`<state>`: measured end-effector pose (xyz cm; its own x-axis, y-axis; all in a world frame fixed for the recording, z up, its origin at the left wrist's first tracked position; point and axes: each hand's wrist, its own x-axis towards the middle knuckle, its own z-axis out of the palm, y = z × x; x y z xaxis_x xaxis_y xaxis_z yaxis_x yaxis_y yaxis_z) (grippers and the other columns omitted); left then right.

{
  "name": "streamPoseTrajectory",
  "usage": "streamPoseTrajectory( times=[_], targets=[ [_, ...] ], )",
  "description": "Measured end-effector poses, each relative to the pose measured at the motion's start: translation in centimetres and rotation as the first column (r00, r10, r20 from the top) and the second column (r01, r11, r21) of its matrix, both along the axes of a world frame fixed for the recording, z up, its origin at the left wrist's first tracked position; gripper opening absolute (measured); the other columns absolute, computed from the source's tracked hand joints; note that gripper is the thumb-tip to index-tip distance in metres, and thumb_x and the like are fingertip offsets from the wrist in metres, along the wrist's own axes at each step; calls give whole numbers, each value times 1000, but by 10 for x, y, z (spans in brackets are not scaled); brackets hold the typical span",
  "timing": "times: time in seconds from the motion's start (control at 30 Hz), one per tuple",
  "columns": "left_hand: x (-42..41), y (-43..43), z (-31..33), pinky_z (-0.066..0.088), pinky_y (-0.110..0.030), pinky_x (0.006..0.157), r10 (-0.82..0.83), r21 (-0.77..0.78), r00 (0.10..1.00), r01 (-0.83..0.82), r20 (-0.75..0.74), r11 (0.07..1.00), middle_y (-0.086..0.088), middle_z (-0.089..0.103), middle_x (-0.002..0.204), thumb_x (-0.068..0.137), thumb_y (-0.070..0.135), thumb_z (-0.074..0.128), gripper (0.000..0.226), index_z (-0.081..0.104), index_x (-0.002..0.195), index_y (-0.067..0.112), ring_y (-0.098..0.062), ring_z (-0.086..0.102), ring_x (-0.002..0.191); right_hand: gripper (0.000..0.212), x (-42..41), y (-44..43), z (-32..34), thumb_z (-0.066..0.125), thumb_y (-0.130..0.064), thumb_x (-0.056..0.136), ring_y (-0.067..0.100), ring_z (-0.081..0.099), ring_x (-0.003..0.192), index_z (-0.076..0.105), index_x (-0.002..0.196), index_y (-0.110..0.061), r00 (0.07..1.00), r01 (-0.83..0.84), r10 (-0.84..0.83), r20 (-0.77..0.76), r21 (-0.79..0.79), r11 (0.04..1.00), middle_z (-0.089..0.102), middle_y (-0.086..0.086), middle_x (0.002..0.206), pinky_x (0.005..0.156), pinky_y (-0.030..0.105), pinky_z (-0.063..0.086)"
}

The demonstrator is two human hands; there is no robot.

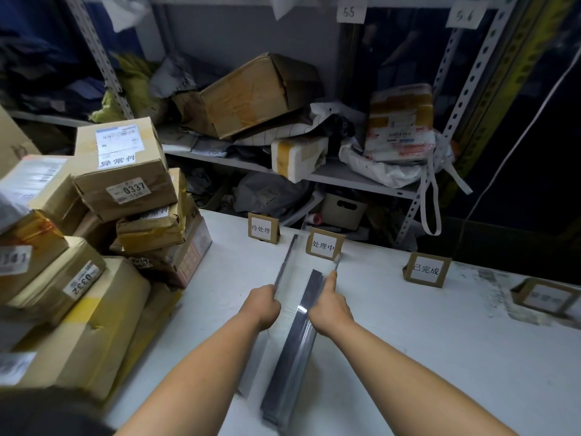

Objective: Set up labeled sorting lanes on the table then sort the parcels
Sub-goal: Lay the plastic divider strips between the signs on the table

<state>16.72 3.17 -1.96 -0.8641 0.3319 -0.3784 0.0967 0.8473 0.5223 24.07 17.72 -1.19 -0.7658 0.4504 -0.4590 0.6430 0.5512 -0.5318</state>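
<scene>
On the white table [408,341] stand several cardboard label cards: one at the back left [263,228], one in the middle [323,245], one to the right [426,270] and a blurred one at the far right [545,298]. My left hand [263,305] grips the left edge of a long clear plastic divider [287,262] that points toward the cards. My right hand [330,305] holds its right side, index finger stretched along a grey strip [298,347]. A pile of brown parcels [94,247] fills the table's left end.
Behind the table a metal shelf rack [345,176] carries a crushed carton [251,96], white mailers and taped packages. Bags and a bin sit under it. A dark wall and white cable are at the right.
</scene>
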Motion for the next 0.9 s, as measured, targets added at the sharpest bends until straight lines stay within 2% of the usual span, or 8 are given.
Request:
streamPoseTrajectory(
  times=[0.07,0.17,0.2,0.3,0.37,0.57,0.73,0.9],
  targets=[
    [4,3,1,48,-29,88,-15,-17,1000,16,15,1000,-11,60,131,92,13,45,41,56,130,8,-28,59,108,108,-2,1,2,61,-18,93,28,64,91,-24,159,-28,1000,7,-7,1,-40,999,60,10,110,82,44,61],
    [8,6,-1,53,-33,88,-25,-52,1000,25,4,998,-12,63,120,89,15,46,29,58,115,9,-26,58,94,110,-3,-1,5,64,-26,88,30,65,95,-20,159,-32,1000,-12,11,-11,-71,997,60,10,115,83,48,62],
    [9,6,-1,53,-34,88,-24,-64,1000,24,-1,998,-12,63,118,89,17,47,29,58,114,9,-27,59,96,111,-2,-3,5,65,-28,88,31,66,96,-21,159,-32,1000,-9,9,-6,-66,998,60,9,117,83,49,62],
    [11,6,-2,49,-31,91,-14,-74,1000,14,2,997,-11,61,129,89,22,50,43,54,130,10,-28,60,114,111,1,-7,2,65,-34,87,32,67,100,-20,159,-33,1000,-14,15,15,-36,999,61,9,119,84,49,62],
    [12,6,-3,49,-32,93,-18,-82,1000,18,3,996,-10,60,133,89,22,50,46,52,134,11,-28,59,118,109,4,-9,-1,65,-36,86,33,67,98,-17,159,-34,1000,-25,25,18,-20,999,62,10,119,82,49,62],
    [13,4,-3,50,-33,95,-10,-103,1000,9,-10,995,-10,57,137,91,23,48,50,48,140,12,-27,58,120,104,7,-13,-3,63,-42,82,34,65,100,-7,159,-37,999,-51,51,6,6,999,61,10,122,82,49,61],
    [18,4,-4,52,-34,91,-5,-128,1000,2,-21,992,-9,59,133,87,36,53,58,46,140,14,-27,60,114,101,7,-14,-5,64,-53,81,33,66,99,-2,157,-37,999,-41,41,-5,18,999,62,9,122,81,49,62],
    [23,7,-7,50,-34,91,-28,-144,998,20,-50,989,-9,57,135,90,36,53,60,43,144,14,-27,58,117,94,12,-15,-3,64,-47,86,34,66,98,3,156,-33,999,-50,50,-12,12,999,60,12,126,80,50,62]
  ],
)
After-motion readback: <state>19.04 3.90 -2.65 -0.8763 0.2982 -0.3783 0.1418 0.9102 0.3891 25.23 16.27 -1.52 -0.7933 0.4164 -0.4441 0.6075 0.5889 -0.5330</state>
